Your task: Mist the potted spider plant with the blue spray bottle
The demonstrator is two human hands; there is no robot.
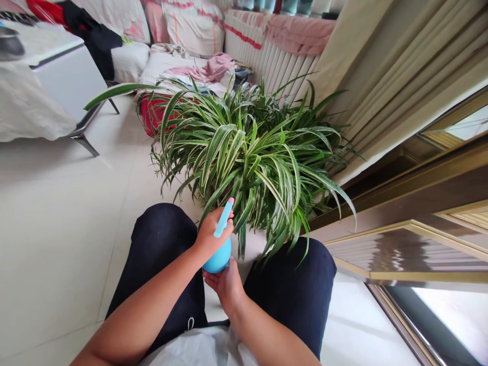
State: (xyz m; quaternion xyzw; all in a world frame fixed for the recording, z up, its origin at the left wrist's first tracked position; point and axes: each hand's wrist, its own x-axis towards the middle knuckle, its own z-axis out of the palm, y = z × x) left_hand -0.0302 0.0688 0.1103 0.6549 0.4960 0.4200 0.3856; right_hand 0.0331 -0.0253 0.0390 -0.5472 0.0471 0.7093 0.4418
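A light-blue spray bottle (219,258) with a pink nozzle tip is held between my knees, tilted with its head pointing up and away. My left hand (209,235) wraps round its neck and head, fingers closed. Beneath the round base, my right hand (227,287) cups the bottle, with fingers touching its underside. Just beyond the nozzle spreads a large spider plant (244,147) with long green-and-cream striped leaves. Some leaves look wet. Its pot is mostly hidden by foliage.
A red object (150,113) sits behind the plant's left side. Further back is a sofa (131,63) with cloths. On the left stands a covered table (72,76) with metal legs. Curtains (400,86) and a gold-trimmed door (404,249) border the right.
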